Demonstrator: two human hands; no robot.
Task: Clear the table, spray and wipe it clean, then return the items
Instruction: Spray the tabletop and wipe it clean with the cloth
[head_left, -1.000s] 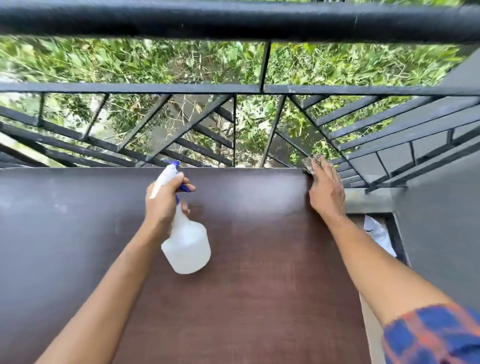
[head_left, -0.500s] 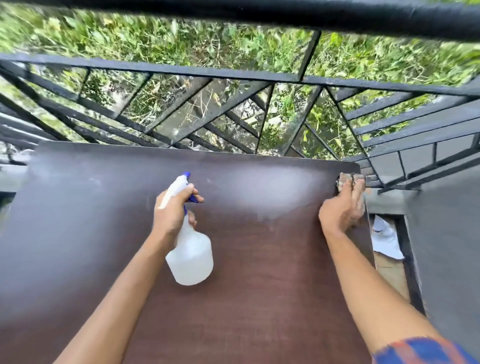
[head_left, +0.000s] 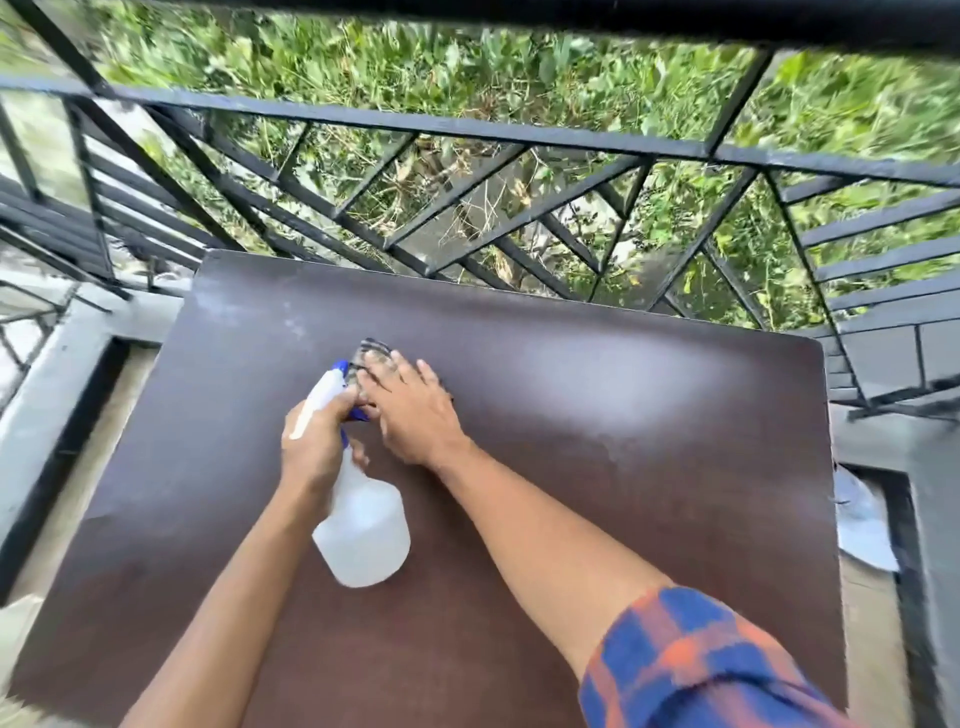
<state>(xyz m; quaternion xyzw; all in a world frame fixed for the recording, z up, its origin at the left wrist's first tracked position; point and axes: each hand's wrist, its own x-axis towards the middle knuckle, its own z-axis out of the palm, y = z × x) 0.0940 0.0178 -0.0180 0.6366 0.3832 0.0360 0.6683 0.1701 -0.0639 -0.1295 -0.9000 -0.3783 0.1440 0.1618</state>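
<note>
A dark brown table (head_left: 649, 519) fills the middle of the head view, with a pale damp sheen on its far right part. My left hand (head_left: 317, 447) grips the neck of a white spray bottle (head_left: 363, 530) with a blue trigger, held above the table's centre. Just to its right, my right hand (head_left: 415, 410) lies flat, pressing a grey striped cloth (head_left: 371, 351) onto the tabletop. Only the cloth's far end shows beyond my fingers. The two hands nearly touch.
A black metal railing (head_left: 467, 130) runs along the table's far edge, with green plants beyond it. A grey ledge (head_left: 47, 379) lies to the left. A white object (head_left: 860, 525) sits on the floor off the table's right edge, beside a grey wall.
My right hand has swept the cloth from the table's far right corner leftward to the middle, beside the bottle. The left hand keeps its grip on the bottle. The view has shifted.
</note>
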